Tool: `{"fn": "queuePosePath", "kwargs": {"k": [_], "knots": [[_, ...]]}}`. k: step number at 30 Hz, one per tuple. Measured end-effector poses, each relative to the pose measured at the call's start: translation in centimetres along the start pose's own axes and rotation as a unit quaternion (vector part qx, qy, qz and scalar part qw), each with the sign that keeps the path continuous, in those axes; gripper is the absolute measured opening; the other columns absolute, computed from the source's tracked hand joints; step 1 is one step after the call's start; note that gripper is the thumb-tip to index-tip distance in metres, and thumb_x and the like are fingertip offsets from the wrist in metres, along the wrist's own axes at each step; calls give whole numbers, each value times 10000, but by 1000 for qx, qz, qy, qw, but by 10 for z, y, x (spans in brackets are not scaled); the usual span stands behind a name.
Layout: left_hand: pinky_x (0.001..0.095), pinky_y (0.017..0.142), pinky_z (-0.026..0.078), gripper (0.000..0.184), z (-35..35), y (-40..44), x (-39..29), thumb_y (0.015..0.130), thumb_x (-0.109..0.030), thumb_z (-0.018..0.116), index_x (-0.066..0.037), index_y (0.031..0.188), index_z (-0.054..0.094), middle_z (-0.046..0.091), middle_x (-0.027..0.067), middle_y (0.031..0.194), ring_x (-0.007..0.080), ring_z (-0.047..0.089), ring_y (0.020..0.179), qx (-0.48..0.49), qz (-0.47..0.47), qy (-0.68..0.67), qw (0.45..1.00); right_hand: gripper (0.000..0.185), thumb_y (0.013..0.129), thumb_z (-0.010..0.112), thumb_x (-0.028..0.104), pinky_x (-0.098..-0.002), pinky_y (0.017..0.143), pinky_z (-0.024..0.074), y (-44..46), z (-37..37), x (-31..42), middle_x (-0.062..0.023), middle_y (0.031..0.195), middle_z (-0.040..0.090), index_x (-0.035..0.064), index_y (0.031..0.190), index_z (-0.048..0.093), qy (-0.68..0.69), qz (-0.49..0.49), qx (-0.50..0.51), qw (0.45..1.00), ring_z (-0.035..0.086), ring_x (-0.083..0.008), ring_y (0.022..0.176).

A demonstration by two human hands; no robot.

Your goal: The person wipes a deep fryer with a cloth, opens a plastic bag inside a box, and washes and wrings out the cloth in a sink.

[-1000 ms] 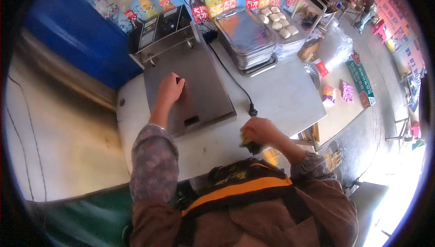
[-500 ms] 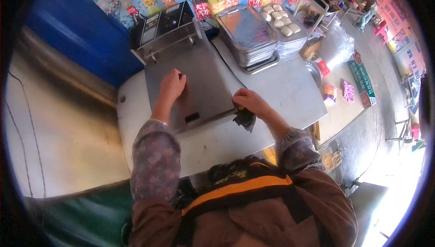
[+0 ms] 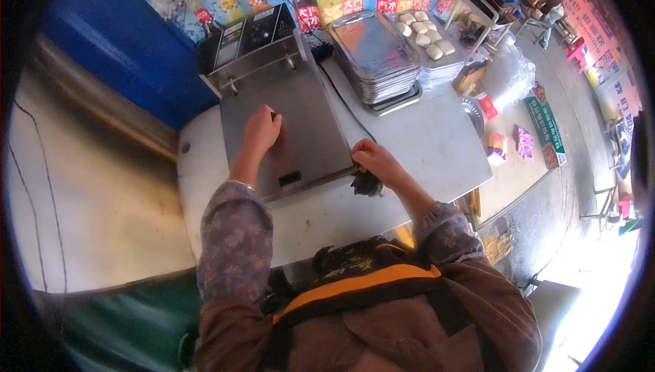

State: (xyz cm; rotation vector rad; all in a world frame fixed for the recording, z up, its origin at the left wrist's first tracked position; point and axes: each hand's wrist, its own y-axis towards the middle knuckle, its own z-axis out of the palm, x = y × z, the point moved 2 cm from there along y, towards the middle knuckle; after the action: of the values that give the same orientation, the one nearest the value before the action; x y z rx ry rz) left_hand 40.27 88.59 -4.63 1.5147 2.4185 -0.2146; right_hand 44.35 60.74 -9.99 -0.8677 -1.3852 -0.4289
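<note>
A flat stainless steel lid (image 3: 307, 126) covers a countertop appliance with a black control panel (image 3: 249, 37) at its back. My left hand (image 3: 261, 130) is closed on the lid's small black handle, mostly hidden under the fingers. At the lid's right front edge, my right hand (image 3: 376, 160) is closed around a dark crumpled cloth (image 3: 367, 183), which bunches below the fingers against the edge. A dark rectangular slot or label (image 3: 290, 178) shows near the lid's front.
On the white table (image 3: 437, 147), stacked metal trays (image 3: 375, 48) stand behind my right hand. Beside them, a tray holds several white buns (image 3: 426, 34). A black cable (image 3: 344, 102) runs along the appliance's right side. Further right are snack packets (image 3: 524, 142) and a green box (image 3: 546, 126).
My right hand and the cloth have shifted slightly along the lid's edge, and the cloth hangs less far down. My left hand stays in place on the lid.
</note>
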Motion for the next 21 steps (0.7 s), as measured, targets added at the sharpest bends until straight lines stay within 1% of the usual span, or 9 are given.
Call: {"fn": "queuePosePath", "kwargs": {"k": [2, 5, 8, 11, 14, 17, 20, 21], "knots": [[405, 799, 452, 280, -2, 0, -1, 849, -259, 535, -8, 973, 541, 598, 175, 961, 335, 573, 911, -5, 4, 7, 1000, 202, 786, 575, 188, -258, 672, 432, 7, -2, -4, -27, 782, 553, 27, 905, 549, -15, 10, 10, 1000, 506, -111, 720], [405, 794, 454, 285, -1, 0, -2, 849, -262, 536, -2, 965, 539, 599, 180, 955, 335, 575, 907, 2, -9, 0, 1000, 202, 783, 578, 190, -257, 679, 433, 3, -1, -8, -27, 784, 553, 25, 895, 549, -17, -1, 2, 1000, 508, -110, 726], [404, 786, 457, 279, -3, 0, -3, 850, -261, 536, -2, 955, 536, 598, 191, 952, 338, 577, 896, 3, -4, 16, 1000, 182, 781, 580, 195, -258, 691, 434, -1, -2, -3, -22, 769, 558, 33, 862, 558, 3, 0, 22, 1000, 511, -113, 734], [411, 766, 461, 267, 0, 0, 0, 849, -249, 539, 0, 945, 533, 604, 200, 924, 347, 581, 872, -11, 2, 3, 1000, 202, 788, 581, 222, -271, 689, 438, 1, -3, 1, -32, 750, 565, 26, 833, 562, -47, -37, 7, 998, 519, -124, 730], [422, 748, 461, 262, -1, -1, -2, 847, -239, 545, 4, 945, 531, 609, 200, 892, 355, 583, 853, -12, 1, -4, 1000, 257, 794, 585, 261, -284, 676, 441, 14, -1, -5, -57, 731, 570, 8, 832, 567, -67, -21, -14, 997, 526, -132, 711], [430, 732, 460, 265, 0, 0, -1, 843, -240, 552, 3, 947, 530, 611, 202, 874, 361, 584, 844, -21, 15, -4, 1000, 303, 798, 583, 295, -291, 668, 442, 21, -6, 0, -79, 717, 577, -5, 838, 577, -120, -49, -43, 991, 528, -140, 687], [429, 733, 461, 272, -6, -4, -4, 841, -251, 554, -1, 947, 533, 612, 203, 887, 364, 583, 845, -26, 32, 7, 999, 303, 809, 572, 305, -292, 671, 442, 33, -24, -2, -89, 727, 593, 6, 852, 589, -46, -3, -111, 993, 539, -150, 684], [430, 735, 461, 271, -4, -3, -1, 841, -255, 554, -3, 941, 535, 612, 200, 890, 365, 582, 846, -33, 27, 2, 999, 262, 825, 536, 265, -295, 671, 441, 36, -28, 0, -93, 736, 601, 12, 870, 589, -30, -28, -139, 989, 556, -160, 696]]}}
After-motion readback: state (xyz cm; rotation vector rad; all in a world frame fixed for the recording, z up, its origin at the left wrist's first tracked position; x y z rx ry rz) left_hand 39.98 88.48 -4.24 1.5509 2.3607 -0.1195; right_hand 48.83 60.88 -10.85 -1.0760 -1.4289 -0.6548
